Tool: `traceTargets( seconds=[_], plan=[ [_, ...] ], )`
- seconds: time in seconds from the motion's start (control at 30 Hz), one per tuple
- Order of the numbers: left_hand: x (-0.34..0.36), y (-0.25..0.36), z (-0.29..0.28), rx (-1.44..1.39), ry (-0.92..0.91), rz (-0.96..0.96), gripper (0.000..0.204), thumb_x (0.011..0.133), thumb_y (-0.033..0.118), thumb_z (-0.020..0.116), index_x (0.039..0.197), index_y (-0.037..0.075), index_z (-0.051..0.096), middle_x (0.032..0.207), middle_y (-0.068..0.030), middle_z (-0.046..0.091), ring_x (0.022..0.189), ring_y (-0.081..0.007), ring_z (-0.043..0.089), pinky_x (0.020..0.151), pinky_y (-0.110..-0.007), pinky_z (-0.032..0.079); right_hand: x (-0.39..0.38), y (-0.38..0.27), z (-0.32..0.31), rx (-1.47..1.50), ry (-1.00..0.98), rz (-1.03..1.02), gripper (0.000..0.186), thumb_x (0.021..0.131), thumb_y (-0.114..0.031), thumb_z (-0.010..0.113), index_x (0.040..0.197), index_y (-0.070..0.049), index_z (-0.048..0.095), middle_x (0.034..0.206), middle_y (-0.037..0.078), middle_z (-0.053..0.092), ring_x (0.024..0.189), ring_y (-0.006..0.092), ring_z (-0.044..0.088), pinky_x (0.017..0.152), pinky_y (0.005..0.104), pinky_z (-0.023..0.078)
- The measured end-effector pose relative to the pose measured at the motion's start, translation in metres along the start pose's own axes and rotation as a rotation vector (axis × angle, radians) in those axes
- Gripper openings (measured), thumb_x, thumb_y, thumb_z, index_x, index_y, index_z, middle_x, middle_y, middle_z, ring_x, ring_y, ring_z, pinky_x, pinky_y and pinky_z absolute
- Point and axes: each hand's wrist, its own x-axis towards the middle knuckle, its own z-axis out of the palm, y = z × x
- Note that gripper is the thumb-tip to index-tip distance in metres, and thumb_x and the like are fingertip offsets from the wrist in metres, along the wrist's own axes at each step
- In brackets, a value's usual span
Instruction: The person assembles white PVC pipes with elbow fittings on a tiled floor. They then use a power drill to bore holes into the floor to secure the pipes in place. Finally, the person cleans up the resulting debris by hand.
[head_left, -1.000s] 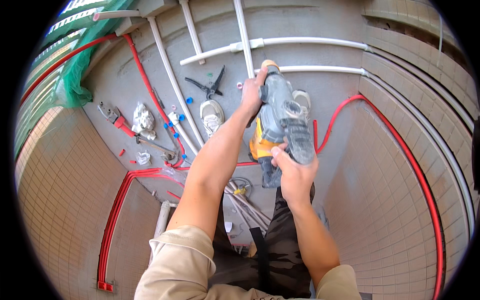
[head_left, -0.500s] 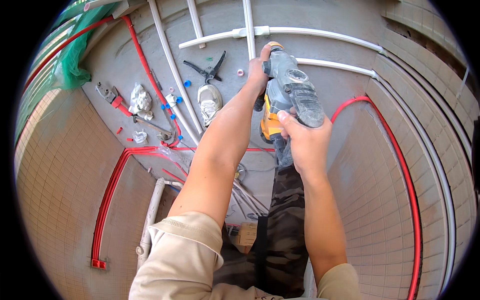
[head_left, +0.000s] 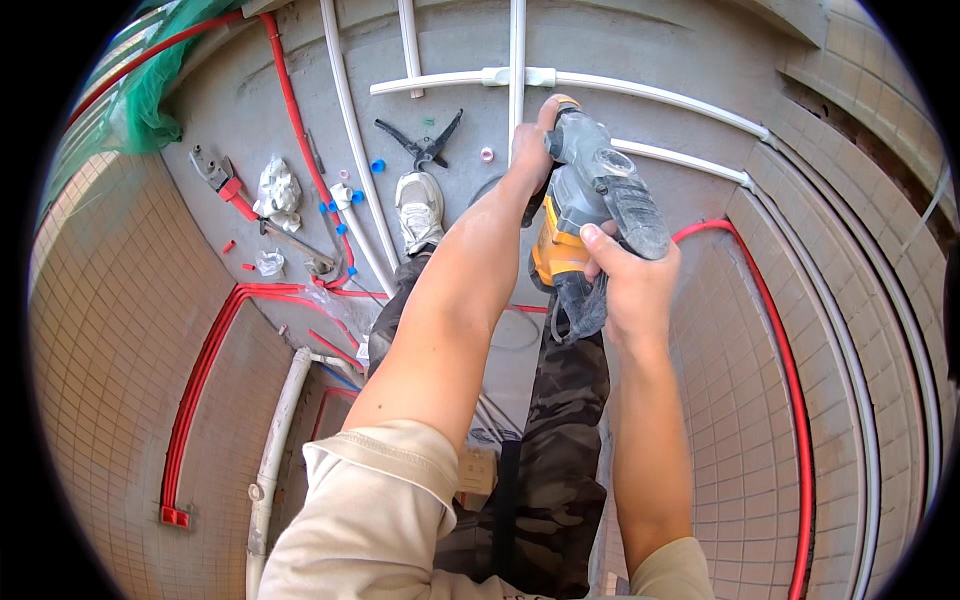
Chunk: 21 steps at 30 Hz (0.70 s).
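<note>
A dusty yellow-and-grey rotary hammer (head_left: 584, 195) is held out in front of me, above my right leg. My left hand (head_left: 532, 150) is closed around its front end, where the side handle would be; most of that grip is hidden behind the hand. At the back, my right hand (head_left: 640, 285) wraps the rear handle, with the thumb lying along the near side. The tool's bit does not show. A dark cord (head_left: 590, 315) hangs beneath the right hand. My left shoe (head_left: 419, 210) stands on the concrete, left of the hammer.
White pipes (head_left: 650, 92) cross the floor ahead and run along the right wall. Red pipes (head_left: 290, 100) lie to the left, and another red pipe (head_left: 785, 350) bends down the right wall. Pliers-like cutters (head_left: 420, 145), a pipe wrench (head_left: 222, 180) and a hammer (head_left: 300, 248) lie by my left foot.
Both hands and the rotary hammer have shifted slightly right and down in the picture. The view has turned a little, showing more of my left leg; both grips stay the same.
</note>
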Motion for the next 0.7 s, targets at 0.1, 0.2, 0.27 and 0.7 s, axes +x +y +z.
traceTargets(
  seconds=[0.1, 0.2, 0.27, 0.7],
  plan=[
    [-0.007, 0.008, 0.003, 0.172, 0.013, 0.132, 0.076, 0.1, 0.06, 0.053, 0.105, -0.013, 0.071, 0.095, -0.0237, 0.072, 0.088, -0.0312, 0.069, 0.083, -0.044, 0.053, 0.007, 0.004, -0.01, 0.02, -0.016, 0.0, 0.018, 0.083, -0.001, 0.08, 0.094, 0.001, 0.066, 0.075, 0.005, 0.065, 0.058, 0.0134, 0.059, 0.055, 0.0296, 0.047],
    [-0.023, 0.034, 0.011, 0.01, -0.011, -0.101, 0.07, 0.103, 0.054, 0.052, 0.107, -0.015, 0.069, 0.094, -0.0191, 0.072, 0.085, -0.0252, 0.068, 0.083, -0.04, 0.053, 0.009, 0.003, -0.027, 0.014, -0.061, -0.02, 0.02, 0.083, -0.001, 0.079, 0.098, 0.003, 0.066, 0.078, 0.006, 0.066, 0.06, 0.0139, 0.06, 0.056, 0.0295, 0.048],
    [-0.031, 0.014, 0.019, -0.008, 0.024, -0.026, 0.084, 0.101, 0.065, 0.048, 0.101, -0.016, 0.071, 0.091, -0.0268, 0.072, 0.087, -0.0342, 0.07, 0.082, -0.045, 0.052, 0.002, -0.005, -0.043, 0.013, -0.093, -0.048, 0.022, 0.082, 0.001, 0.078, 0.101, 0.005, 0.067, 0.081, 0.008, 0.068, 0.062, 0.0137, 0.06, 0.057, 0.0293, 0.048],
    [-0.043, 0.027, 0.055, -0.069, 0.124, -0.039, 0.091, 0.1, 0.069, 0.044, 0.091, -0.018, 0.069, 0.077, -0.0256, 0.069, 0.066, -0.0372, 0.072, 0.053, -0.046, 0.059, 0.04, -0.046, -0.088, -0.212, -0.153, -0.082, 0.021, 0.079, -0.002, 0.078, 0.097, 0.003, 0.067, 0.075, 0.007, 0.065, 0.058, 0.0142, 0.06, 0.055, 0.029, 0.049]
  ],
)
